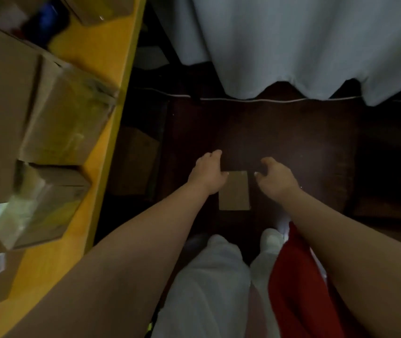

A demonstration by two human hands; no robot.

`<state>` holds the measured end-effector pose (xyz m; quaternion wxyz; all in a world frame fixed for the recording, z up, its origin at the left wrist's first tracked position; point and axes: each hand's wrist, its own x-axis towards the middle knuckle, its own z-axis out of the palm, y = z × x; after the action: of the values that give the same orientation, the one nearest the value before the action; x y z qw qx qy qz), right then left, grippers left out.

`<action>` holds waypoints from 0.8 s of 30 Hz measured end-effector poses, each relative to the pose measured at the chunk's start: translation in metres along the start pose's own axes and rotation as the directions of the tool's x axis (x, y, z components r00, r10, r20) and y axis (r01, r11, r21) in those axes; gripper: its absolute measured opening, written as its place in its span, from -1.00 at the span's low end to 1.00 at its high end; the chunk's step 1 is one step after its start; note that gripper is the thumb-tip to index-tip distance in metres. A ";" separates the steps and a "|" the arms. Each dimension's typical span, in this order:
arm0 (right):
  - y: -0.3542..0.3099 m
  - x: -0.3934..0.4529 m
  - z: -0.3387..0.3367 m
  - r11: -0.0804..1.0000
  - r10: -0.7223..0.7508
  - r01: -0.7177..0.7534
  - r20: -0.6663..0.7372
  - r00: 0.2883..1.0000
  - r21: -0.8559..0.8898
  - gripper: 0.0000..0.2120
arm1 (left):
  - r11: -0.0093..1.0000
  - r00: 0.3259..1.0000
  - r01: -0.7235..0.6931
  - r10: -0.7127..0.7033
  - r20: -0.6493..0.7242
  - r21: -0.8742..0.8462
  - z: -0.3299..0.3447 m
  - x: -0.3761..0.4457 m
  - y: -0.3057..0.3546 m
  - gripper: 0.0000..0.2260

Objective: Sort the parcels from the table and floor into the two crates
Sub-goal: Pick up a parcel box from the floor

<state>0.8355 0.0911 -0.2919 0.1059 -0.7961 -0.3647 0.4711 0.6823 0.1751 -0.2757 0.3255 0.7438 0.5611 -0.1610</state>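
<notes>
A small flat cardboard parcel lies on the dark floor just in front of my feet. My left hand hovers at its upper left corner, fingers loosely curled, and the thumb overlaps that corner. My right hand is just right of the parcel with its fingers bent and a narrow gap to the parcel's edge. Neither hand grips it. Several brown cardboard parcels lie blurred on the yellow table at the left. No crate is clearly visible.
A dim cardboard box sits in shadow below the table's edge. A white curtain hangs across the back, and a thin white cable runs along the floor beneath it. My white trousers, my shoes and a red cloth fill the bottom.
</notes>
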 end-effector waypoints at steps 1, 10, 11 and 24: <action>0.005 0.016 0.012 1.000 0.004 -0.004 -0.005 1.000 0.000 -0.53 | 1.000 1.000 0.012 -0.012 -0.002 -0.019 0.013 0.015 -0.005 -0.39; 0.077 0.143 0.152 0.993 0.120 -0.120 0.092 0.989 -0.006 -0.51 | 0.990 0.993 0.116 -0.112 0.046 -0.077 0.150 0.134 -0.076 -0.39; 0.086 0.156 0.165 0.991 0.131 -0.130 0.104 0.986 -0.010 -0.51 | 0.987 0.989 0.141 -0.136 0.060 -0.079 0.165 0.145 -0.086 -0.40; 0.129 0.274 0.258 0.944 0.270 -0.300 0.207 0.940 0.134 -0.08 | 0.833 0.880 0.465 -0.396 0.263 -0.300 0.287 0.239 -0.156 -0.28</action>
<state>0.7638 0.1403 -0.6801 0.0668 -0.7818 -0.2136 0.5819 0.6480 0.1832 -0.6784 0.4611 0.5079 0.7006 -0.1967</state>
